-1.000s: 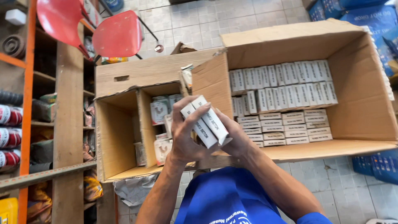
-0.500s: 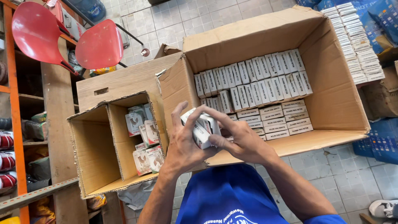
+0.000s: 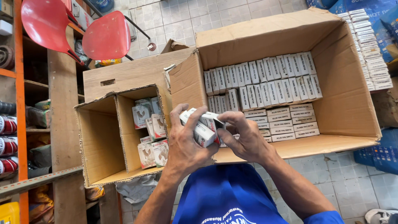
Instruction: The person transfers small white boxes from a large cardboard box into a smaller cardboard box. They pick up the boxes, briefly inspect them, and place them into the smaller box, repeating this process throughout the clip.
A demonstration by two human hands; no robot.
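Observation:
My left hand [image 3: 185,145] and my right hand [image 3: 245,139] together grip a small stack of white boxes [image 3: 203,126] with red and grey print, held over the near edge of a large cardboard carton [image 3: 344,103]. Inside that carton several rows of the same white boxes [image 3: 265,89] are packed, some upright and some lying flat. To the left stands a smaller open carton [image 3: 99,141] with several white and red packets [image 3: 151,132] piled at its right side.
Two red plastic chairs [image 3: 105,35] stand at the upper left on the tiled floor. Wooden and orange shelving [image 3: 20,103] with goods runs along the left edge. More white boxes [image 3: 369,47] are stacked at the upper right, beside blue packaging [image 3: 379,151].
The view has shifted so the cartons sit further right. My hands have turned the stack of boxes and now hold it lower, at the big carton's front edge.

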